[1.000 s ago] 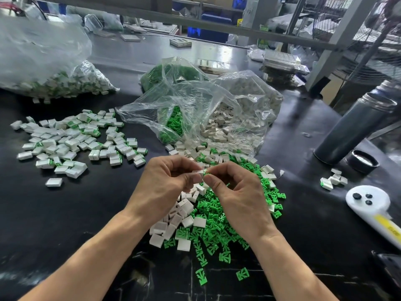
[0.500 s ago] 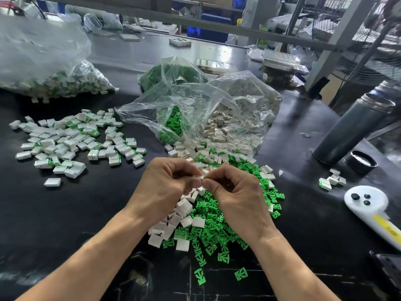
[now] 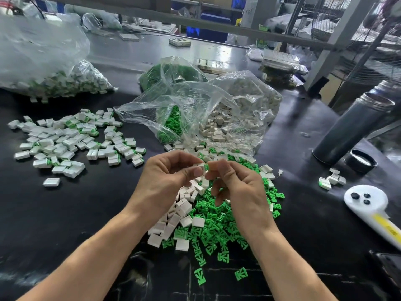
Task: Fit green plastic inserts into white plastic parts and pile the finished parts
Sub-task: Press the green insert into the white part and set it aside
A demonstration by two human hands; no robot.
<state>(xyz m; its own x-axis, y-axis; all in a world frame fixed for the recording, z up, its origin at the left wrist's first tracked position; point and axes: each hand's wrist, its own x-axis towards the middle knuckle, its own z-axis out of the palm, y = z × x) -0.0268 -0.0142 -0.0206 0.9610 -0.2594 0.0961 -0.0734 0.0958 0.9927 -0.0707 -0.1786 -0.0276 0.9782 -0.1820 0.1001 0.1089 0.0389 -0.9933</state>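
Left hand [image 3: 167, 179] pinches white part [image 3: 200, 166] between thumb and fingers, held above desk [image 3: 91, 213]. Right hand [image 3: 240, 190] pinches green insert [image 3: 206, 166] against its end, both grips clamped. Under my hands, mixed heap: loose white parts [image 3: 173, 222] left, green inserts [image 3: 219, 231] right. Finished parts pile [image 3: 71, 140] well left. Open bag [image 3: 195, 114] behind heap.

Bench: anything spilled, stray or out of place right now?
Two green inserts lie apart from the main heap, near the bench edge. One finished part sits alone below its pile. A small cluster sits by the flask cap. Nothing looks damaged.
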